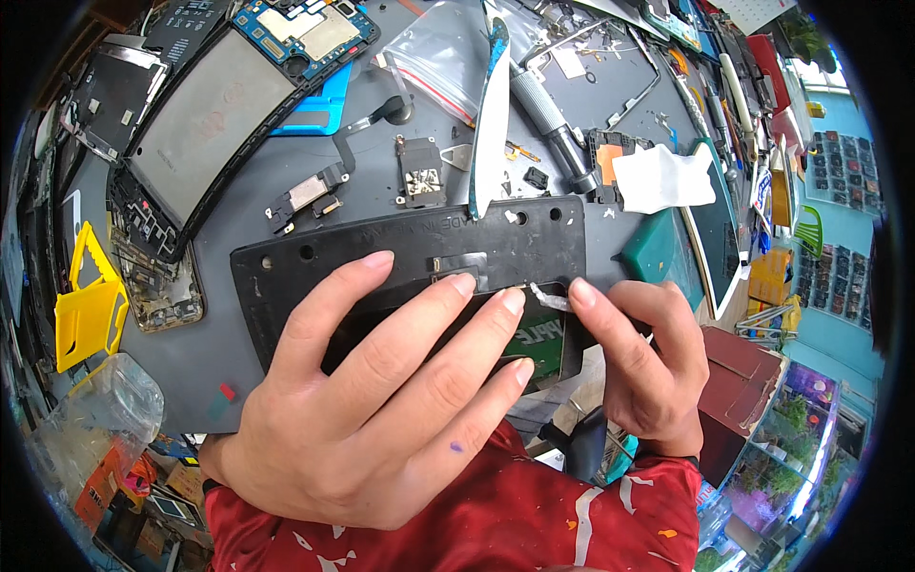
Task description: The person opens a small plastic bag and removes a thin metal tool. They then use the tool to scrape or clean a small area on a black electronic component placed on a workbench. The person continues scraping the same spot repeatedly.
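My left hand (pixel 372 410) lies with its fingers stretched and spread over a black rectangular board (pixel 329 246), pressing near its middle. Between the thumb and bent fingers of my right hand (pixel 648 348), at the board's right side, is a thin crumpled whitish strip (pixel 551 299). The strip's other end reaches the board beside my left fingertips. A small grey metallic piece (pixel 467 260) sits on the board just beyond my left fingers. Under my left fingers, part of a green surface (pixel 545 355) with pale lettering shows; my hand hides the rest.
An opened phone with a bare circuit board (pixel 319 33) lies at the far left. Beyond the black board are small phone parts (pixel 419 172), a white-and-blue tapered tool (pixel 491 114) and a grey-handled screwdriver (pixel 540 100). White tissue (pixel 667 179) and a green block (pixel 662 250) lie right; a yellow plastic piece (pixel 86 319) left.
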### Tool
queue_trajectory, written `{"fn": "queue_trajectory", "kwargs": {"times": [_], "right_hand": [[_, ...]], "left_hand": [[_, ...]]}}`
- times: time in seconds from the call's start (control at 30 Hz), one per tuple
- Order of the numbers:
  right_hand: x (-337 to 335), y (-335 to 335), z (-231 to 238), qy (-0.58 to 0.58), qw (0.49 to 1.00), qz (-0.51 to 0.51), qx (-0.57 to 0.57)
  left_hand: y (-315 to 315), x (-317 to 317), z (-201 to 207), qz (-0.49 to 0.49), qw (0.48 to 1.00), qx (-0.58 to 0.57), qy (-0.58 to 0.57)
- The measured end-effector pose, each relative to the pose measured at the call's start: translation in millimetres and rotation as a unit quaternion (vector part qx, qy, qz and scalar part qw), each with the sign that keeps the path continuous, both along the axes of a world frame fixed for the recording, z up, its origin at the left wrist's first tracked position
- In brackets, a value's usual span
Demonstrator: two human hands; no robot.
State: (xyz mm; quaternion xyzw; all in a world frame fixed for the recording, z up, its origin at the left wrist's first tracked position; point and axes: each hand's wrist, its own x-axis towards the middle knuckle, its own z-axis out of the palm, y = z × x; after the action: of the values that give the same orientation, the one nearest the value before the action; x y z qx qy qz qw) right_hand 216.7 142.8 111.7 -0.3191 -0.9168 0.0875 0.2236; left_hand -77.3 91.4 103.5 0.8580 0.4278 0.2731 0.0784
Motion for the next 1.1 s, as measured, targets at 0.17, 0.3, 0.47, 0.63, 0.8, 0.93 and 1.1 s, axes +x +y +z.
{"fn": "queue_trajectory", "kwargs": {"times": [0.17, 0.3, 0.47, 0.63, 0.8, 0.93, 1.1], "right_hand": [[2.1, 3.3, -2.1, -0.039, 0.998, 0.010, 0.042], [4.2, 4.3, -0.1, -0.080, 0.994, 0.018, 0.071], [2.7, 4.2, 1.9, -0.122, 0.989, 0.008, 0.088], [2.7, 4.1, 2.9, -0.104, 0.992, 0.001, 0.064], [2.3, 2.8, 2.5, -0.067, 0.997, 0.000, 0.045], [4.2, 1.6, 0.0, -0.051, 0.997, 0.005, 0.051], [4.4, -0.2, 0.5, -0.042, 0.998, 0.001, 0.041]], "left_hand": [[-0.2, -1.0, 1.4, -0.003, 1.000, -0.007, 0.000], [-0.3, -0.1, 1.1, 0.000, 1.000, -0.002, 0.003], [0.2, -1.2, 1.0, -0.004, 1.000, -0.004, 0.003], [0.1, -0.5, -0.3, -0.004, 1.000, 0.000, 0.001], [-0.6, 0.1, -2.0, 0.000, 1.000, 0.002, 0.001], [-1.0, -0.8, -1.4, -0.003, 1.000, -0.002, 0.005], [0.0, -1.4, 0.6, -0.007, 1.000, -0.003, 0.007]]}}
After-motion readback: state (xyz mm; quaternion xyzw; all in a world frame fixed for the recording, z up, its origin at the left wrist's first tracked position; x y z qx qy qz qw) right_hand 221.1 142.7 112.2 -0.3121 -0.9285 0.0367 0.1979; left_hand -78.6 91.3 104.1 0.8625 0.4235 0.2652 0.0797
